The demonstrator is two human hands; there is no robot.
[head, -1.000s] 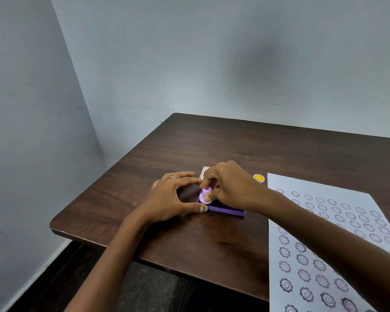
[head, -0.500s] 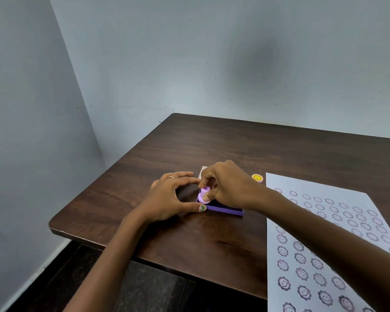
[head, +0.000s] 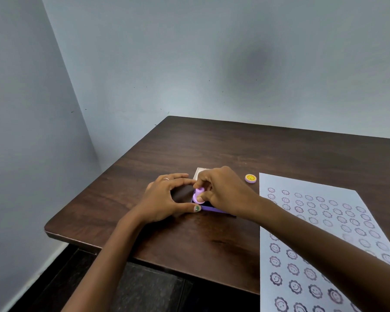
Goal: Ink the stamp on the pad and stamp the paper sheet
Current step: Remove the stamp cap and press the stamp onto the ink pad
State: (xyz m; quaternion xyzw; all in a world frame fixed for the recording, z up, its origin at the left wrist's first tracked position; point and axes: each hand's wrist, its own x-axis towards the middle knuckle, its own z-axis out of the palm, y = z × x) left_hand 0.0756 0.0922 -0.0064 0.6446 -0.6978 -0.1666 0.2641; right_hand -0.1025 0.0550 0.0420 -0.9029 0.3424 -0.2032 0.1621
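Note:
My right hand (head: 223,190) grips a small pink-purple stamp (head: 199,195) and holds it down on the purple ink pad (head: 212,208) on the dark wooden table (head: 212,149). Most of the pad is hidden under that hand. My left hand (head: 164,199) lies on the table to the pad's left, with index finger and thumb touching the pad's near and far left corners. The white paper sheet (head: 313,221) lies to the right, covered with several rows of purple flower-face prints.
A small round yellow-and-pink cap (head: 250,178) sits beyond the paper's far left corner. A white lid or card (head: 198,172) peeks out behind the pad. The table's near edge (head: 88,240) and a wall corner lie to the left.
Almost nothing differs; both hands stay at the pad with the stamp pressed on it. The view has shifted slightly.

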